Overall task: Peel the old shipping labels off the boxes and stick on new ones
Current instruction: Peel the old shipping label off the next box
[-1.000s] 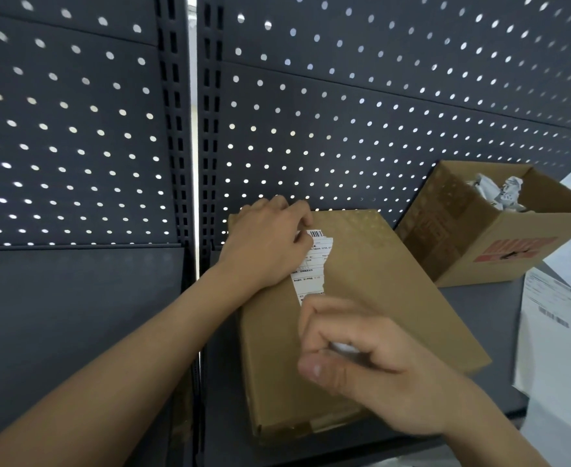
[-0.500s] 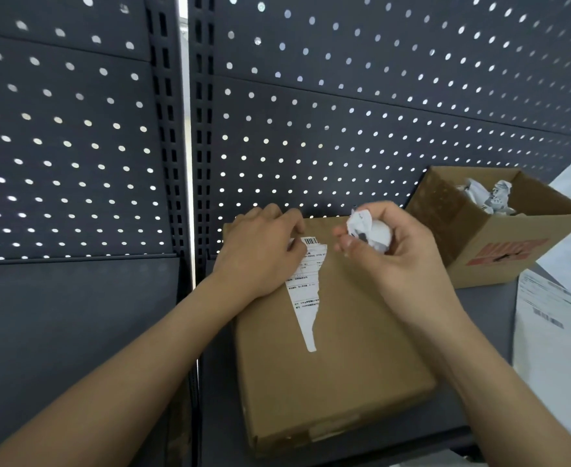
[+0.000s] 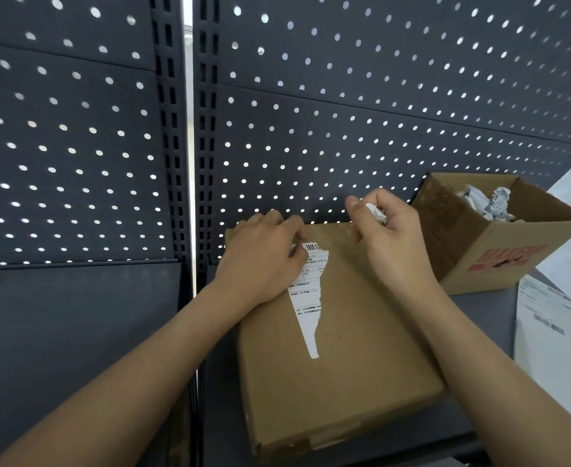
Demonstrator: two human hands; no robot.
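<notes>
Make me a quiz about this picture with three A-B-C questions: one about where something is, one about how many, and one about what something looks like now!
1. Where is the open box holding crumpled paper? A) on the shelf, right of the flat box B) on top of the flat box C) on the floor
2. How many cardboard boxes are there? A) one B) two C) four
3. What is the old label like? A) whole B) partly torn off C) all gone
Answers: 1 A, it stands beside the flat box's right side. 2 B, just the flat and open ones. 3 B, a ragged strip remains; the right hand grips a crumpled scrap.
</notes>
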